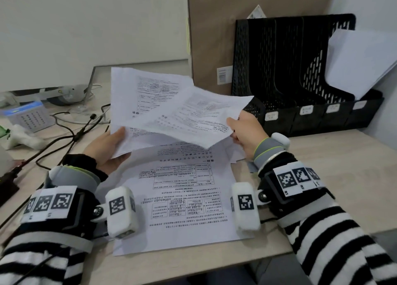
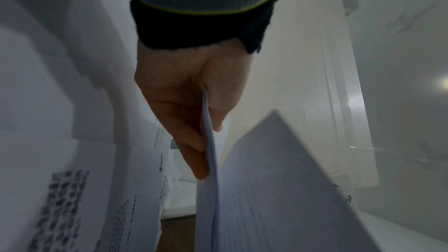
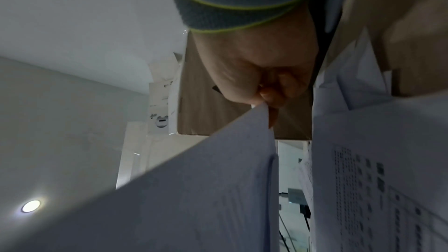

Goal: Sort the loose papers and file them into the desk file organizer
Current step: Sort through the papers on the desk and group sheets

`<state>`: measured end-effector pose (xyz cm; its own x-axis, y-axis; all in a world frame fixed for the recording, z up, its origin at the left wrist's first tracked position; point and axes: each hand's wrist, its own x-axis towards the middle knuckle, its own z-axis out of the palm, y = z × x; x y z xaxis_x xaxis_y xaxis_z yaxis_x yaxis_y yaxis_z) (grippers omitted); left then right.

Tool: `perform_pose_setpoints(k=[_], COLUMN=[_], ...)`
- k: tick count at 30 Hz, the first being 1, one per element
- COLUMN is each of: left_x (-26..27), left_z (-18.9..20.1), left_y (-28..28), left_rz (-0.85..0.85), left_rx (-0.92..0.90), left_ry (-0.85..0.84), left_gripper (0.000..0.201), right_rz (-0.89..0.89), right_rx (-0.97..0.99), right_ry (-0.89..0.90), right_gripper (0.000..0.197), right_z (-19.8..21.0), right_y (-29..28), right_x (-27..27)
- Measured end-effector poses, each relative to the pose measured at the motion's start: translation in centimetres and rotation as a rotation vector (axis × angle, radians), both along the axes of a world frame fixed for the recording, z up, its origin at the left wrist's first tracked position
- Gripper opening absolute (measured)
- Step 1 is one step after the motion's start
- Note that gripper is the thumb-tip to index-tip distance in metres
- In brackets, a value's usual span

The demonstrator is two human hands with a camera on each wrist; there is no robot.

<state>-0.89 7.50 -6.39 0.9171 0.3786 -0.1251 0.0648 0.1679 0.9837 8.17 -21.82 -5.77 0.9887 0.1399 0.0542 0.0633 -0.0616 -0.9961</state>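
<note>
A printed sheet (image 1: 182,201) is lying nearest on the desk (image 1: 335,177), while the left hand (image 1: 107,149) and right hand (image 1: 247,132) are each pinching raised text-covered papers (image 1: 163,106), fingers (image 3: 274,93) curled tight in the wrist view.

A bare strip of pale wooden tabletop (image 1: 335,160) lies open at three o'clock, running up to the black perforated plastic file organizer (image 1: 285,74) that walls off one to two o'clock. Its rightmost slot is filled by a leaning white sheaf (image 1: 363,59); the other slots stand open. Tangled black cables (image 1: 71,134) clutter nine o'clock, and printed white sheets (image 1: 182,201) cover six o'clock.
</note>
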Motion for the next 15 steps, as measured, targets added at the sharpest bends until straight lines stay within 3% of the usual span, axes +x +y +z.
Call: perform_pose_setpoints(k=[3,8,11,13,15], left_x=[-0.3,-1.6,-1.9,-1.7,-1.3], left_z=[0.0,0.6,1.1,1.0,1.0], left_y=[-0.1,-0.7,-1.5,-1.5,-1.4], left_rz=[-0.005,-0.225,-0.322,-0.295,-0.192], left_rx=[-0.021,-0.022,0.060,0.104,0.080], left_ry=[0.004,0.026,0.070,0.077,0.057], left_gripper=[0.020,0.050,0.092,0.083,0.046], right_rz=[0.064,0.079,0.032,-0.017,0.002], right_rx=[-0.076,-0.135,-0.040,0.015,0.014], right_ry=[-0.041,-0.069,-0.050,-0.043,-0.036], right_gripper=[0.033,0.026,0.018,0.019,0.044], right_z=[-0.2,-0.1,-0.3,-0.3,-0.3], right_y=[-0.1,-0.3,-0.2,-0.2,-0.3], right_x=[0.2,0.1,0.4,0.4,0.6])
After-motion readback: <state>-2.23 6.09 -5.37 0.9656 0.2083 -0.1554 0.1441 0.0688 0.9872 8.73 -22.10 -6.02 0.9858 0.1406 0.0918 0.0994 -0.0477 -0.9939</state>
